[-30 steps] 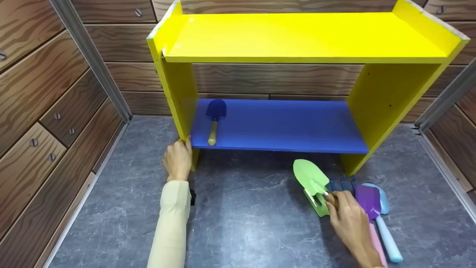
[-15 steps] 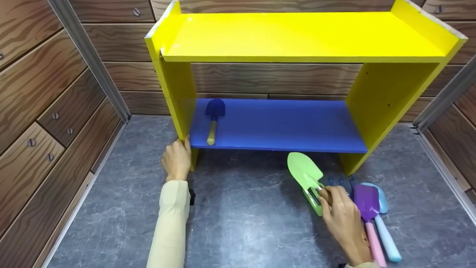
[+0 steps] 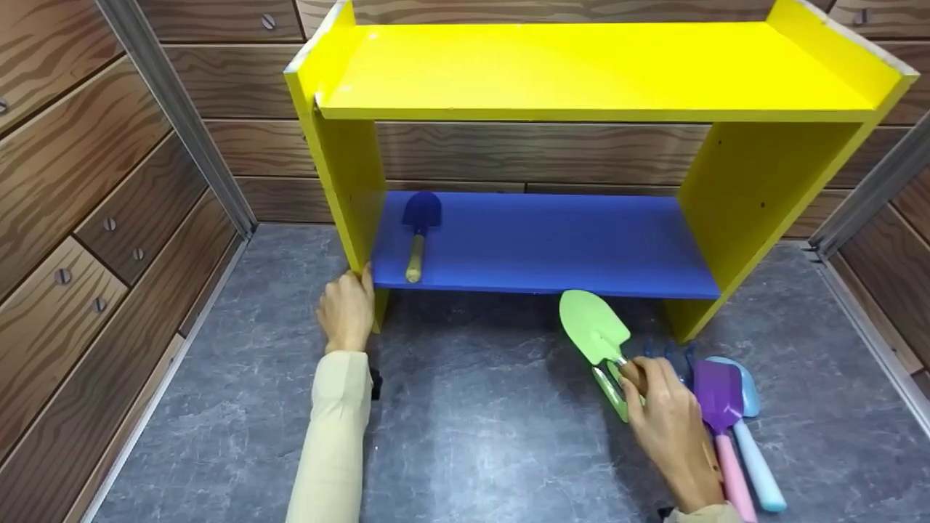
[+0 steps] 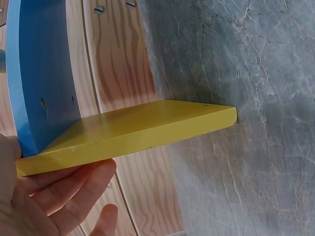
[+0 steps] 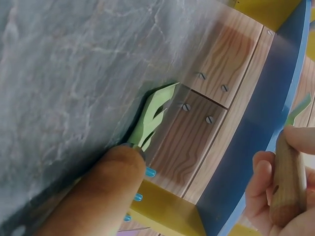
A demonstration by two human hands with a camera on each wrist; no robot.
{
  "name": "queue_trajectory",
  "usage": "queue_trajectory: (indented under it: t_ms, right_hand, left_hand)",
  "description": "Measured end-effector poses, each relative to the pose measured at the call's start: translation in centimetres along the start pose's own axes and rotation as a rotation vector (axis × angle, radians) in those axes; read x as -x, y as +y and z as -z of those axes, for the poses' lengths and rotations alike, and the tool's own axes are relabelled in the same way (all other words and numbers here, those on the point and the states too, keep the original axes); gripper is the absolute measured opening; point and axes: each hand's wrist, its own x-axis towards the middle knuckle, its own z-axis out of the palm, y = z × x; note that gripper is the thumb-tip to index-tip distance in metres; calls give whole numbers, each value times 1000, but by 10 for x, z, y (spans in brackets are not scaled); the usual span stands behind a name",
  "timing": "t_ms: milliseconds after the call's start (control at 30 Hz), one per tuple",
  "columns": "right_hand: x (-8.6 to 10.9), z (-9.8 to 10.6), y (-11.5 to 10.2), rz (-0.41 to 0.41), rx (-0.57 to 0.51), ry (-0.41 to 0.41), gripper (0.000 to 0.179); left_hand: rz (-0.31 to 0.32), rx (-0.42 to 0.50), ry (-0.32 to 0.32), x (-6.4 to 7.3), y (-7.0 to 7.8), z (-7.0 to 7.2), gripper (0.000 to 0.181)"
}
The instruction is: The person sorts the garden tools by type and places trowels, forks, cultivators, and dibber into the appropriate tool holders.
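Note:
With my right hand point(image 3: 668, 421) I hold a light green garden trowel point(image 3: 594, 327) by its wooden handle point(image 5: 289, 187). The trowel's blade is raised in front of the blue shelf's front edge. Below it a green hand fork point(image 5: 147, 118) with a wooden handle point(image 5: 98, 196) lies on the floor, partly hidden in the head view. My left hand point(image 3: 346, 312) grips the yellow side panel point(image 4: 133, 132) of the shelf unit, thumb by the blue board's front corner, fingers along the outer face. On the blue board point(image 3: 552, 240) lies a dark blue trowel point(image 3: 419, 236), handle forward.
Right of my right hand lie a purple shovel point(image 3: 719, 396) with a pink handle and a light blue tool point(image 3: 759, 465). Blue tines point(image 3: 668, 356) show beside them. The yellow top board point(image 3: 596, 69) overhangs the blue one. Wood-patterned walls point(image 3: 109, 240) enclose the grey floor point(image 3: 472, 436).
My right hand has moved slightly left and up with the green trowel, its blade now nearer the blue board's front edge. My left hand has stayed on the side panel.

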Motion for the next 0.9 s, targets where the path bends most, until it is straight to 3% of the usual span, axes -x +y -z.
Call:
queue_trajectory:
  t_ms: [500,700,900]
  right_hand:
    - [-11,-3,-6,12,-6,59,27]
    - [-19,-5,-8,67,-76,134,32]
    - [-26,-7,-16,24,-185,159,27]
  left_hand:
    - [-4,3,5,-1,-1,0,51]
    - [15,9,-12,0,-1,1,51]
    - [21,6,-17,-1,0,0,50]
